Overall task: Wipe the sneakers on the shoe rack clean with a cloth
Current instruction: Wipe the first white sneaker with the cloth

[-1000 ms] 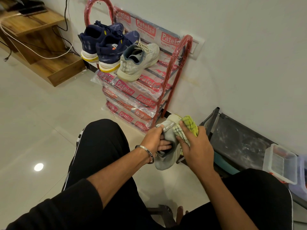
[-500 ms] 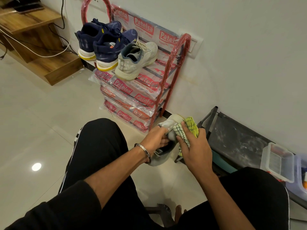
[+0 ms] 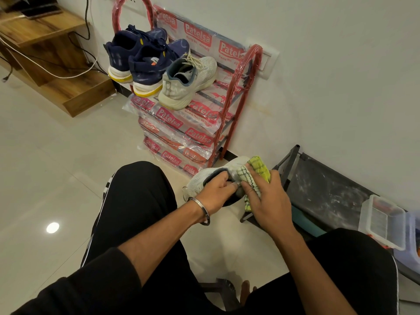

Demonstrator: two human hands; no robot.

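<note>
Floor [image 3: 45, 160]: pale glossy tile, one light reflection at 8 o'clock.

Shoe rack [image 3: 229, 114]: red frame, shelves still in printed plastic wrap, against the white wall at 12 o'clock. Top shelf carries three shoes in a row, heels toward the viewer.

Wooden shelf unit [image 3: 56, 64]: at 10 o'clock, cables trailing across it.

Low dark rack [image 3: 329, 194]: at 3 o'clock along the wall, a clear plastic box [image 3: 384, 223] resting at its right end.

Navy sneakers [image 3: 141, 62]: a pair, white and yellow soles, at the left of the top shelf, side by side and touching.

White sneaker on rack [image 3: 188, 80]: just right of the navy pair, laces loose.

Held white sneaker [image 3: 204, 178]: off the rack, centre of view, over the floor between the knees, below the rack's lowest shelf.

Left hand [image 3: 216, 192]: metal bangle on the wrist; grip clenched on the held sneaker at its collar, fingers curled in at the opening.

Right hand [image 3: 268, 201]: grip grasping the cloth, fingers bent over it, pushing it against the sneaker's heel end.

Cloth [image 3: 252, 176]: yellow-green and white check, bunched between right hand and sneaker.
</note>
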